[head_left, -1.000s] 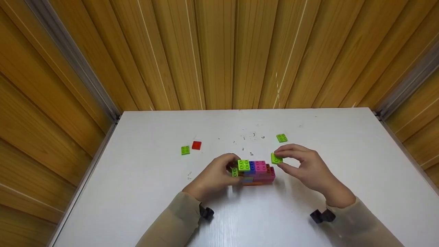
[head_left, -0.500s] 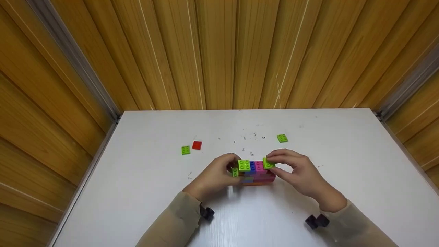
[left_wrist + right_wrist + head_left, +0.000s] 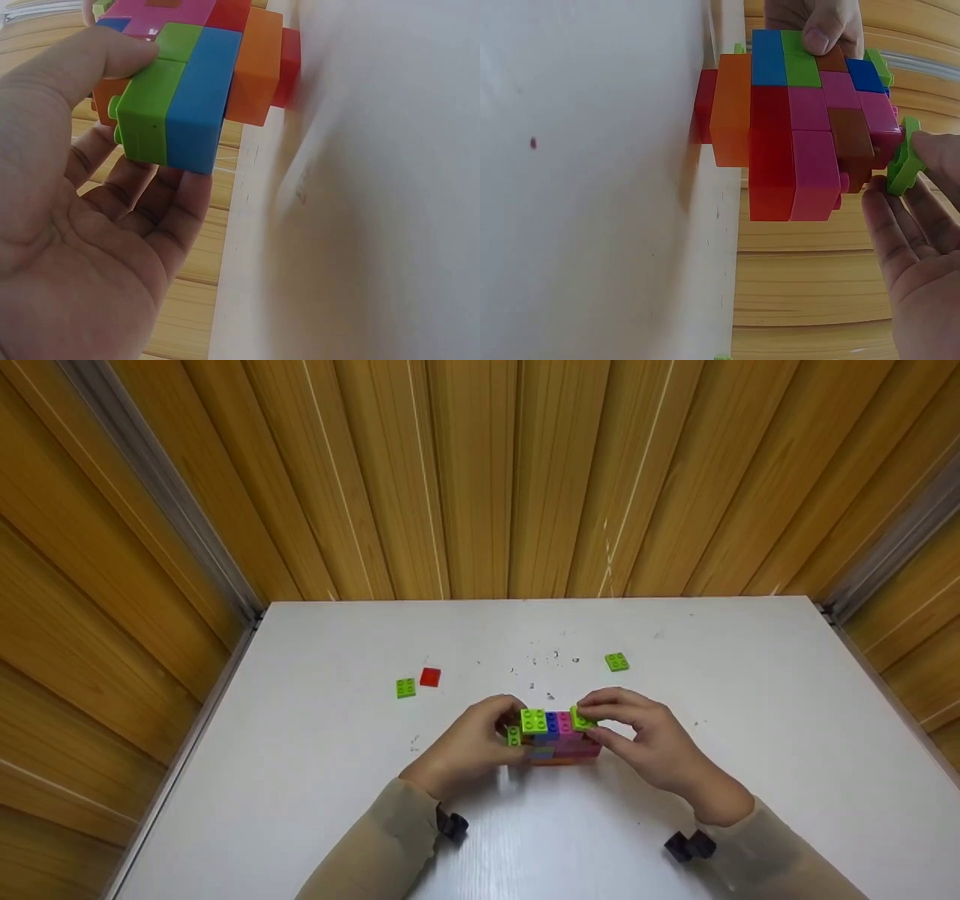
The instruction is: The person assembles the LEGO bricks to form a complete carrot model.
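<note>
A build of stacked toy bricks [image 3: 574, 748] in pink, red, blue, orange, brown and green stands on the white table. My left hand [image 3: 469, 746] grips its left end, the thumb on a green brick [image 3: 154, 105] and the fingers beneath and behind in the left wrist view. With thumb and fingers, my right hand [image 3: 664, 746] pinches a thin green brick [image 3: 906, 157] at the right end of the top. That brick sits slightly tilted against the upper pink brick [image 3: 879, 124]; whether it is pressed on, I cannot tell. Another thin green brick [image 3: 533, 721] tops the left end.
On the white table [image 3: 337, 780] lie a loose green brick [image 3: 406, 688] and a red brick [image 3: 430, 677] at back left. A further green brick [image 3: 617, 661] lies behind my right hand. Wood-patterned panels [image 3: 472, 480] rise behind the table's far edge.
My right hand has moved left with the thin green brick, from beside the build to the right end of its top. The left hand has kept its grip and place.
</note>
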The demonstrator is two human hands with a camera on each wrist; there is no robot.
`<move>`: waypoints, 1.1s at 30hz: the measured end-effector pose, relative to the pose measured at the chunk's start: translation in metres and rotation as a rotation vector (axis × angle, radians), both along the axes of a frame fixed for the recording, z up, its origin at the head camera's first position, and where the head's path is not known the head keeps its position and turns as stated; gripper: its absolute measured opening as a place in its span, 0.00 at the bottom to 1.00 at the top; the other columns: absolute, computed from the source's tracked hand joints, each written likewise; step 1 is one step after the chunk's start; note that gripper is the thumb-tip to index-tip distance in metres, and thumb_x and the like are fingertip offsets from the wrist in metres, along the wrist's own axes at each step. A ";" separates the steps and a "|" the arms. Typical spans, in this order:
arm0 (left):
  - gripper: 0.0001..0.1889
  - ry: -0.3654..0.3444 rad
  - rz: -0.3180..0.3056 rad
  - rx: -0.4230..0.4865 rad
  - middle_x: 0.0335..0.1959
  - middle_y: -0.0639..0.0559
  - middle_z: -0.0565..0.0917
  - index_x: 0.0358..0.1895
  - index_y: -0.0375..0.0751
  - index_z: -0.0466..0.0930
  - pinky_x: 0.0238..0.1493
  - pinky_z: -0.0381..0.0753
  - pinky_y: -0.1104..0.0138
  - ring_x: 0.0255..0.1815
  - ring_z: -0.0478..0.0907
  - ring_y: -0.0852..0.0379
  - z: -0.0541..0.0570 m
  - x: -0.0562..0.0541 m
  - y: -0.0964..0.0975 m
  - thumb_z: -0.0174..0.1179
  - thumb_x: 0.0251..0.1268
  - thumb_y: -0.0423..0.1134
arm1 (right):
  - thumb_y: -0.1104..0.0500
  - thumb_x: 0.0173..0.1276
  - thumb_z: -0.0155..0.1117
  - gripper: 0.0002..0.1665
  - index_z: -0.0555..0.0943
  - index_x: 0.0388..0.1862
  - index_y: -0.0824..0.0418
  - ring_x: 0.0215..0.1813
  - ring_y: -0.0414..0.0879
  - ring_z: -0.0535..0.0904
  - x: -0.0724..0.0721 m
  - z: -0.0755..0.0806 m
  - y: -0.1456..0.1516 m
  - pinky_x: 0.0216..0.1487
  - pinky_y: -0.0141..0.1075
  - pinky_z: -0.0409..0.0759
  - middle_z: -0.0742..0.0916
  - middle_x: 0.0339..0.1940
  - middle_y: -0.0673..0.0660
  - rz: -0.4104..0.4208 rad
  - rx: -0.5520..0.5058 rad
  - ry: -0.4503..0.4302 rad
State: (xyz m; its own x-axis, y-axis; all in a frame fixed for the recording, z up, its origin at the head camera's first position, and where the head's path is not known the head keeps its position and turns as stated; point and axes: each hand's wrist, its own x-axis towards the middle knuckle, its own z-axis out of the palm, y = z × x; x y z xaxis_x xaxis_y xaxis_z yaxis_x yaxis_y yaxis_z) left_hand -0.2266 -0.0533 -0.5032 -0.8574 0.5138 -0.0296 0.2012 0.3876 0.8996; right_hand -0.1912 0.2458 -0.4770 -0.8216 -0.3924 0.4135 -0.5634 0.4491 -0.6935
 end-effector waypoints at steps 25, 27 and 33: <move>0.20 0.023 -0.002 -0.017 0.52 0.62 0.90 0.58 0.55 0.87 0.64 0.86 0.61 0.53 0.84 0.59 0.000 0.000 0.000 0.78 0.65 0.37 | 0.80 0.64 0.79 0.30 0.94 0.62 0.58 0.64 0.54 0.91 0.008 0.004 -0.005 0.68 0.19 0.81 0.91 0.64 0.54 0.007 0.186 0.265; 0.20 0.022 -0.001 -0.017 0.52 0.62 0.90 0.58 0.55 0.87 0.63 0.86 0.62 0.54 0.84 0.59 0.001 0.001 0.000 0.79 0.65 0.37 | 0.79 0.64 0.80 0.30 0.95 0.61 0.57 0.65 0.53 0.91 0.010 0.005 -0.006 0.67 0.26 0.85 0.91 0.65 0.53 -0.014 0.229 0.273; 0.19 0.028 0.003 -0.014 0.51 0.62 0.89 0.58 0.57 0.87 0.63 0.86 0.61 0.53 0.83 0.59 0.002 0.002 -0.001 0.78 0.66 0.37 | 0.78 0.62 0.82 0.31 0.95 0.61 0.55 0.67 0.52 0.90 0.013 0.009 -0.010 0.62 0.46 0.93 0.91 0.66 0.52 -0.041 0.309 0.331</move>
State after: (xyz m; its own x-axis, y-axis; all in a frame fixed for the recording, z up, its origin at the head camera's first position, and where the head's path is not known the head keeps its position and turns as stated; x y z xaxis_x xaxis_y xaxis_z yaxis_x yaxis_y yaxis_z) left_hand -0.2249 -0.0546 -0.5008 -0.8593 0.5113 -0.0127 0.2255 0.4009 0.8879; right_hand -0.1782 0.2358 -0.4677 -0.6826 -0.5081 0.5252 -0.7094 0.6334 -0.3092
